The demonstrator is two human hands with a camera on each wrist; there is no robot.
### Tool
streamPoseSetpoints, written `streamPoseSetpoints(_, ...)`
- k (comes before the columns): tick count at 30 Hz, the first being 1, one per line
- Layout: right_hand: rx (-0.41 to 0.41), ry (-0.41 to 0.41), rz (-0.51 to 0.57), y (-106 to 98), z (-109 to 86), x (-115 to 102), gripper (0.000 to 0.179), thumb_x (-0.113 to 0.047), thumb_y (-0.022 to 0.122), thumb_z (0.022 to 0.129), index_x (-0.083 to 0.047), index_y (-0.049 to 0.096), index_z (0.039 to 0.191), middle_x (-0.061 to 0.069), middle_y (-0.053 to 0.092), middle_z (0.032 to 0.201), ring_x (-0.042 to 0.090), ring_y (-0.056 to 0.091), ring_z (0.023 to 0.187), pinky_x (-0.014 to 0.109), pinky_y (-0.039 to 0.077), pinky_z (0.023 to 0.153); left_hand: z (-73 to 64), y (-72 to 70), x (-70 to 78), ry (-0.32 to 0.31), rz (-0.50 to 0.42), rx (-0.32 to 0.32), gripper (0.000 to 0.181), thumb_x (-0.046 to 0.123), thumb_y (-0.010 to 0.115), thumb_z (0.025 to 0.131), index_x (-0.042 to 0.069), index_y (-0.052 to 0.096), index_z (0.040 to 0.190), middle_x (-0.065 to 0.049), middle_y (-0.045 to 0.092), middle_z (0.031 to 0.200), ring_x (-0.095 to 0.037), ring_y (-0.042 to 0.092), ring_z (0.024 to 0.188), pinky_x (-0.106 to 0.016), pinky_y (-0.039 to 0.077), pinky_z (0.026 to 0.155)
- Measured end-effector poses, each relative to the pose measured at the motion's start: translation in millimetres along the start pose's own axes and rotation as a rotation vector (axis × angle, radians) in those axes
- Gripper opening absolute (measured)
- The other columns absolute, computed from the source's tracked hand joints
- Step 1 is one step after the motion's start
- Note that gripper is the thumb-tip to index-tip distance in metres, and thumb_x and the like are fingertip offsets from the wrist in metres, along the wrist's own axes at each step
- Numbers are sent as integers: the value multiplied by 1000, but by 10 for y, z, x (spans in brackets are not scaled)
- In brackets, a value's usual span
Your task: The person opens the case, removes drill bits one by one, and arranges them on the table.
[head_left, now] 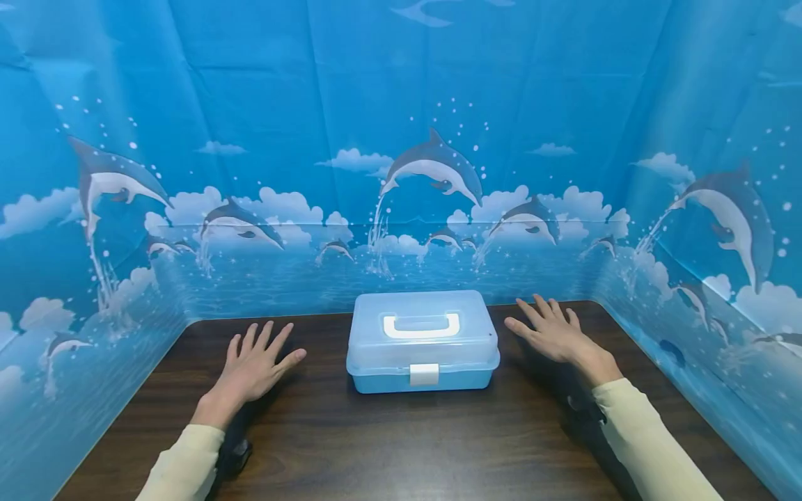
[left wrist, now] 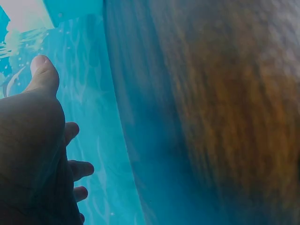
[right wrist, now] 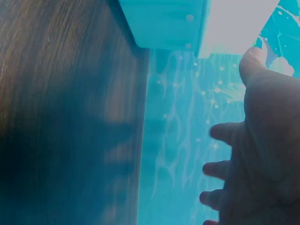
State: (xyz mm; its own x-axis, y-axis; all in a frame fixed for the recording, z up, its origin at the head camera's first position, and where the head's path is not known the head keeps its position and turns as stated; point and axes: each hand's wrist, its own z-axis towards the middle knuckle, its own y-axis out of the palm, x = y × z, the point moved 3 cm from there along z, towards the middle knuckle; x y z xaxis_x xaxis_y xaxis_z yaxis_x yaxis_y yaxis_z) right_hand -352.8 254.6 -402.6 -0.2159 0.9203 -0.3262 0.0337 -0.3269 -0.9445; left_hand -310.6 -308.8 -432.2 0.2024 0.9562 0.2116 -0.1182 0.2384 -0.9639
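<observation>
A plastic storage box (head_left: 388, 382) with a blue base, a clear frosted lid, a white carry handle (head_left: 421, 334) and a white front latch (head_left: 424, 374) stands closed at the middle back of the table. To its left, my left hand (head_left: 253, 369) is spread over the table, fingers apart and holding nothing. On the other side my right hand (head_left: 554, 334) is spread too, its thumb a short way from the box's right side. The right wrist view shows the box's side (right wrist: 166, 23) beyond the thumb; the left wrist view catches a corner of the box (left wrist: 77, 10).
A dark wood-grain table (head_left: 401, 445) lies under both hands. Blue sheeting printed with dolphins and clouds (head_left: 282, 139) rises along the table's back and both sides. The box stands close to the back sheet.
</observation>
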Motion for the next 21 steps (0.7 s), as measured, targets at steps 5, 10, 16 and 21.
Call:
streamPoseSetpoints(5,94,-73,-60,-27,16,-40,87,-72,31,101,-13,20,164,26,17,164,57,10,146,75,1,108,3,19,-41,10,-5,22,87,70,45,99,16,22,164,-30,14,163,-54,0,147,-69,-10,111)
streamPoseSetpoints(10,145,-99,-80,-55,10,-60,83,-70,32,102,-16,19,165,23,20,164,56,12,145,75,3,108,16,-26,-11,13,-2,29,88,70,44,98,15,23,164,-31,14,162,-55,1,147,-70,-9,110)
streamPoseSetpoints(16,218,-130,23,-94,-12,-134,75,-62,34,106,-15,24,163,22,25,163,51,19,146,75,11,108,38,-82,86,-1,7,0,88,69,43,100,11,25,163,-31,14,162,-55,0,147,-71,-8,110)
streamPoseSetpoints(21,271,-144,273,-128,-109,-219,67,-54,34,109,-11,32,160,21,33,159,46,31,143,71,26,107,48,-75,190,10,-42,26,77,63,41,103,6,43,155,-31,29,157,-54,13,144,-72,2,109)
